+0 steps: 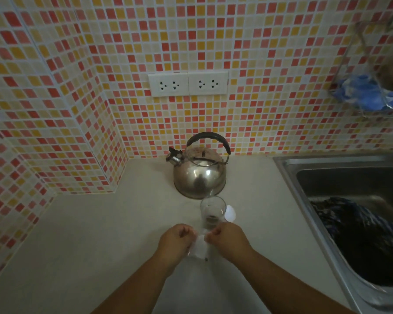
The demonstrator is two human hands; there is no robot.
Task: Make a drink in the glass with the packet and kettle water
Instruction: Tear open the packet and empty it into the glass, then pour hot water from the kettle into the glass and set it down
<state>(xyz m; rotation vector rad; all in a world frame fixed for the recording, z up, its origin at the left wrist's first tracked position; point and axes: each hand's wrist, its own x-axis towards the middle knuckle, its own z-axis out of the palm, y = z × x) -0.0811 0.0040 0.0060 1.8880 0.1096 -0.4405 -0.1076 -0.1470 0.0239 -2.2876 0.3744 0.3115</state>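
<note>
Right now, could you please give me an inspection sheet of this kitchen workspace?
Surface: pale counter, looks dry.
Job's things: steel kettle by the wall; glass in front of it, something dark at its bottom; white packet.
Clutter: small white object beside the glass.
Grip: left hand and right hand both pinch the packet.
Cables: nothing seen; wall sockets empty.
Surroundings: sink holding dark striped cloth; wire rack with blue item.
</note>
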